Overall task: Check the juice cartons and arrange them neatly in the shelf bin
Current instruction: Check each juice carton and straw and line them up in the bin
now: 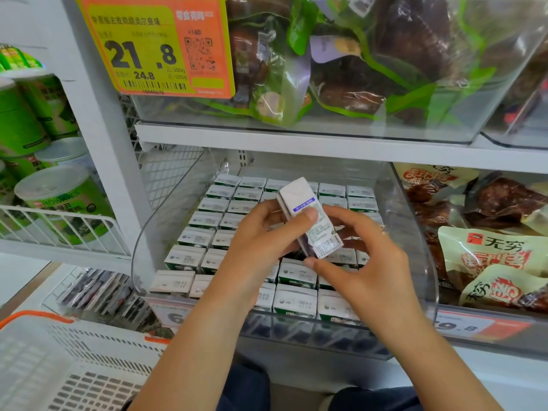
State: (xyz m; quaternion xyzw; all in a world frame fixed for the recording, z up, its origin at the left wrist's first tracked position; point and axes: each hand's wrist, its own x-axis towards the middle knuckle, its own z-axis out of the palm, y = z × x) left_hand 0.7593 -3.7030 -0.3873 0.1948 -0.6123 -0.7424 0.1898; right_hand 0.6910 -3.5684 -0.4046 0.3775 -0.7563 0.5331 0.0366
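Observation:
A clear plastic shelf bin [139, 256] holds several rows of small white and green juice cartons [192, 258] standing upright. Above them my left hand [261, 241] grips one white juice carton [311, 215], tilted with its printed side and barcode facing me; the thumb lies across its label. My right hand [364, 262] is at the carton's lower right, its thumb against the bottom corner and its fingers spread loosely behind. A dark gap shows among the cartons under my hands.
A clear bin of green-wrapped packs [341, 93] sits on the shelf above, with a yellow and orange price tag [154, 46]. Snack bags [486, 250] fill the bin to the right. Green canisters [56, 197] stand at left. A white basket with orange handles [74, 360] is at lower left.

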